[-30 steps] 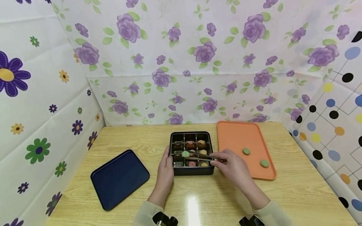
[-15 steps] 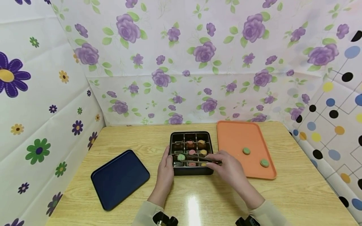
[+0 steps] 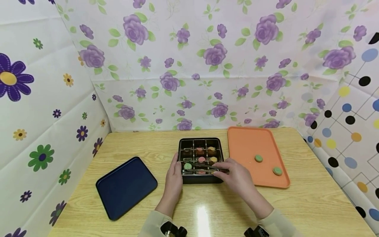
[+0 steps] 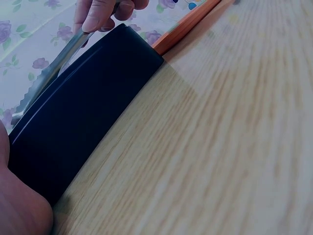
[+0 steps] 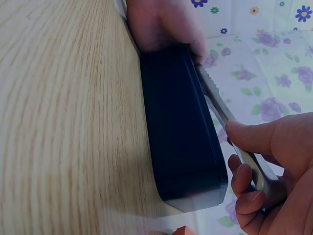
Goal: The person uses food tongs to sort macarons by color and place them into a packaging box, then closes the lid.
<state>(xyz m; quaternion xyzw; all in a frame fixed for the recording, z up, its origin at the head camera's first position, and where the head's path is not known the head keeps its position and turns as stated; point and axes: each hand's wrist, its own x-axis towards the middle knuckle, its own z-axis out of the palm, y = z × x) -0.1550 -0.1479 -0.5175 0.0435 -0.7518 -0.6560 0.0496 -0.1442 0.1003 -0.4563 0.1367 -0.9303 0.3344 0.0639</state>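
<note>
Sitting mid-counter (image 3: 207,204): black box (image 3: 200,160), rectangular, split into small compartments, most holding a round sweet in pink, orange or yellow. Lying in the front-left compartment: green sweet (image 3: 188,166), pale and round, pinched between the tips of the metal tongs (image 3: 204,167). Gripping the tongs' handle end: right hand (image 3: 235,178), thumb and fingers curled round it, just at the box's front-right corner. Resting against the box's left wall: left hand (image 3: 174,179), fingers lying straight along the side, holding nothing.

Showing in the head view only: box contents, blue tray (image 3: 125,187) lying to the left, orange tray (image 3: 256,154) lying to the right and carrying two more green sweets (image 3: 258,158).

Showing in the left wrist view: box's plain dark outer wall (image 4: 83,112) from low down, serrated tong blade (image 4: 46,81) crossing above the rim, orange tray's edge (image 4: 188,24) just behind; compartments hidden.

Showing in the right wrist view: right fingers (image 5: 244,178) wrapping the tong arms (image 5: 230,125) with thumb pressing on top; left hand (image 5: 161,24) touching the box's far end (image 5: 181,132); sweets hidden.
</note>
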